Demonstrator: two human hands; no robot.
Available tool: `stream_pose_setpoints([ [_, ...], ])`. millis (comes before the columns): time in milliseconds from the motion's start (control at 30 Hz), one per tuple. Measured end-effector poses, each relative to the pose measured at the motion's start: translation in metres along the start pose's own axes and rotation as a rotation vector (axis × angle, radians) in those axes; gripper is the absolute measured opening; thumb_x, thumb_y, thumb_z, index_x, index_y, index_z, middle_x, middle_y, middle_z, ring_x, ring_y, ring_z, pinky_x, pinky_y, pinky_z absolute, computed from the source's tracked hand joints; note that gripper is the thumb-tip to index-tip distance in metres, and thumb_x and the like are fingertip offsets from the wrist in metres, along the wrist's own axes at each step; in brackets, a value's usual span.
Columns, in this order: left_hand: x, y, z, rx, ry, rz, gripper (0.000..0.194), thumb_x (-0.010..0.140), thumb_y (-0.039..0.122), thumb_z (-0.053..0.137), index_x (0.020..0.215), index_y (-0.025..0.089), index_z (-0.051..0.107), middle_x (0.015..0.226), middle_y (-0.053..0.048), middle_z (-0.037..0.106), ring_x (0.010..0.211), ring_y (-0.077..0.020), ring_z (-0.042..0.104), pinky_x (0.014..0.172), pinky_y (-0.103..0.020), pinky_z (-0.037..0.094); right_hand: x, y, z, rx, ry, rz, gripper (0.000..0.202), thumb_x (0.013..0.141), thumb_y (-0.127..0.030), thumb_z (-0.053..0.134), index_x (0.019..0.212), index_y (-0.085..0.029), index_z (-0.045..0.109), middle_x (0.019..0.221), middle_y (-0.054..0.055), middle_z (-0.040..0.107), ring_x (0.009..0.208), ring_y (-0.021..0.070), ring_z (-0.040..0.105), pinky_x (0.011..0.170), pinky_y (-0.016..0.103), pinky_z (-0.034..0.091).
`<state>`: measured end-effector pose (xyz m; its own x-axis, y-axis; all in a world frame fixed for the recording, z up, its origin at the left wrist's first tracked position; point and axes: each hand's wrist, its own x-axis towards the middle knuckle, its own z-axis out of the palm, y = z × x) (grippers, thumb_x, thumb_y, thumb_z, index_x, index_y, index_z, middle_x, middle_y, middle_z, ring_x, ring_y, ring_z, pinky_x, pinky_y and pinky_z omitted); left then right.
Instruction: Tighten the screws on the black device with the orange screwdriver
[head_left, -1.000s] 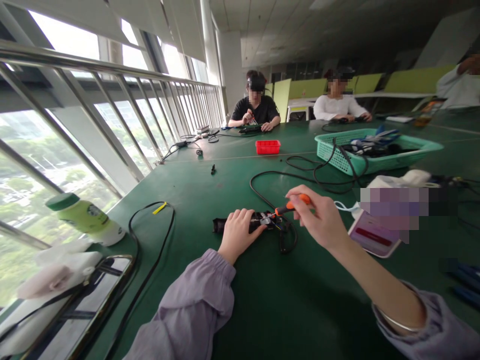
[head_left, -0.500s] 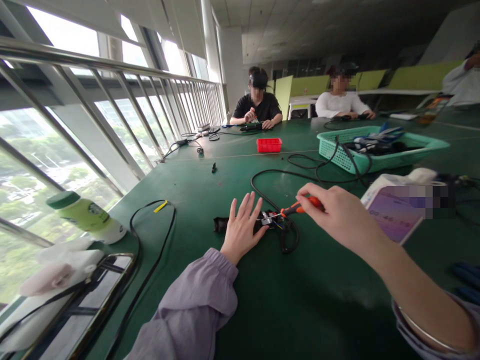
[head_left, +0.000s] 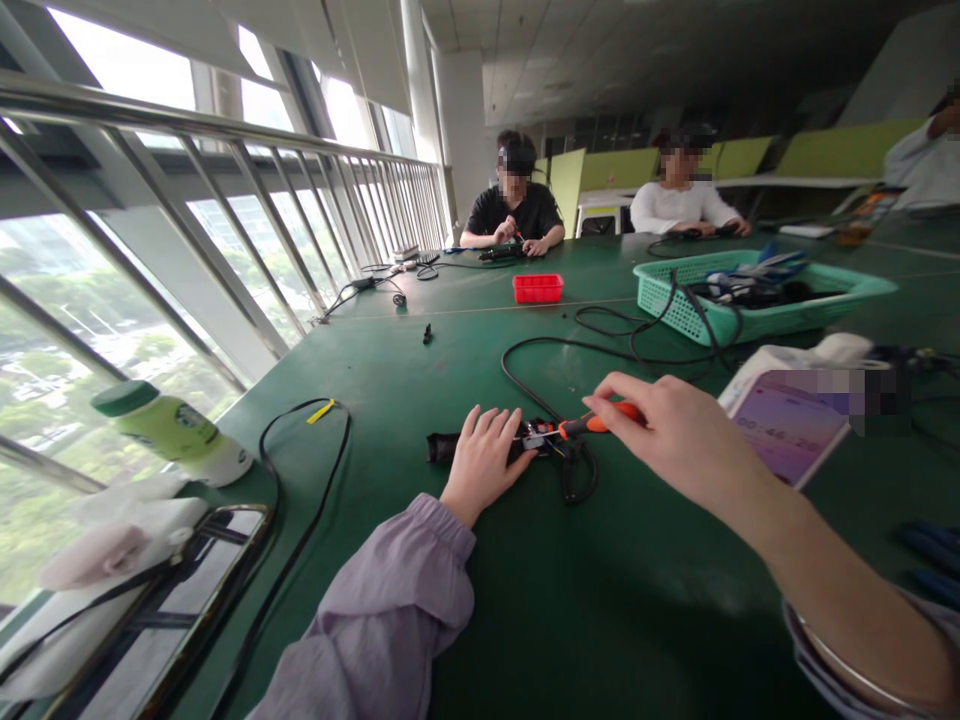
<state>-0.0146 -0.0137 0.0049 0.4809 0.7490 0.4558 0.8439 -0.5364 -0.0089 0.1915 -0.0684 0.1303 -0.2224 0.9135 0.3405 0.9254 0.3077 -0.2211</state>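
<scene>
Open black device [head_left: 444, 447], orange-black screwdriver [head_left: 579, 426] at its metal part [head_left: 535, 440].

On the tilted phone [head_left: 791, 455] at the right, reads 00:46 and then 20, in pale digits set in one slanting row across a lilac ground. Too blurred to tell dot from colon before the last pair. Pixelated over at the upper right corner, so hidden there. On the bottle [head_left: 161, 440] at the left, bears a round dark emblem [head_left: 187, 419] on light green, apparently the Starbucks one. Carries smaller dark marks to either side, too blurred to read as words. On the yellow tag [head_left: 320, 411], too small to make out any print.
</scene>
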Motion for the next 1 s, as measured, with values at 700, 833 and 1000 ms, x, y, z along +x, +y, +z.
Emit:
stream_pose_setpoints([
  [700, 0.0014, 0.0032, -0.0043, 0.034, -0.056, -0.019, 0.052, 0.088, 0.047, 0.044, 0.127, 0.014, 0.047, 0.099, -0.008, 0.064, 0.09, -0.0233, 0.055, 0.085, -0.039, 0.042, -0.0072, -0.0059, 0.0032, -0.067, 0.041, -0.106, 0.013, 0.085, -0.032, 0.047, 0.087, -0.023, 0.056, 0.061, 0.0, 0.061, 0.059, 0.0193, 0.056, 0.053, 0.027, 0.037],
  [833, 0.0012, 0.0025, -0.0035, 0.034, -0.054, -0.017, 0.052, 0.088, 0.048, 0.044, 0.127, 0.014, 0.047, 0.099, -0.008, 0.064, 0.089, -0.0233, 0.055, 0.083, -0.039, 0.042, -0.0081, -0.0094, 0.0047, -0.091, 0.05, -0.086, 0.022, 0.089, -0.038, 0.042, 0.088, -0.023, 0.058, 0.049, -0.002, 0.054, 0.055, 0.0199, 0.055, 0.052, 0.027, 0.036],
  [1000, 0.0011, 0.0013, -0.0033, -0.018, -0.042, -0.011, 0.051, 0.087, 0.047, 0.046, 0.126, 0.015, 0.048, 0.103, -0.009, 0.064, 0.094, -0.0231, 0.056, 0.086, -0.039, 0.042, -0.0085, -0.0094, 0.0029, 0.081, 0.129, -0.172, 0.022, 0.081, -0.019, 0.05, 0.103, -0.02, 0.052, 0.098, 0.005, 0.066, 0.08, 0.0181, 0.063, 0.069, 0.028, 0.044],
])
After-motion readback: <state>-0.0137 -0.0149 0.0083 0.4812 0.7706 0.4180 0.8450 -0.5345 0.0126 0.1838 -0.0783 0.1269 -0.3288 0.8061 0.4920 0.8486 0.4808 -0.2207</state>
